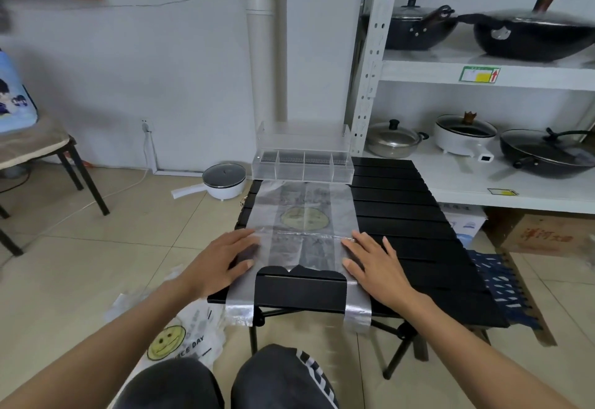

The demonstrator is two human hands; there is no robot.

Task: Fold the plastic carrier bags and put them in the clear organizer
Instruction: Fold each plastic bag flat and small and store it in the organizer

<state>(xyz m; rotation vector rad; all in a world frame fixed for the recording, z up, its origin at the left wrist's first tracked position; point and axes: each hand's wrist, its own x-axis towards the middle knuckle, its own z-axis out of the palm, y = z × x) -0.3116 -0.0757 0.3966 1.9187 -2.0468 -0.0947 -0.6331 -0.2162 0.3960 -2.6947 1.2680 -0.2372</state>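
Note:
A translucent plastic carrier bag (302, 215) with a faint yellow smiley print lies flat on the black slatted table (415, 231), its two handles hanging over the near edge. My left hand (225, 257) presses flat on the bag's left side. My right hand (373, 260) presses flat on its right side, fingers straight. The clear organizer (302, 167), split into several compartments with its lid up, stands at the table's far edge just behind the bag.
More carrier bags (180, 337), one with a smiley print, lie on the floor left of my knees. A white pot (223, 181) sits on the floor. Shelves with pans (531, 35) stand at the right, a chair (38, 151) at the left.

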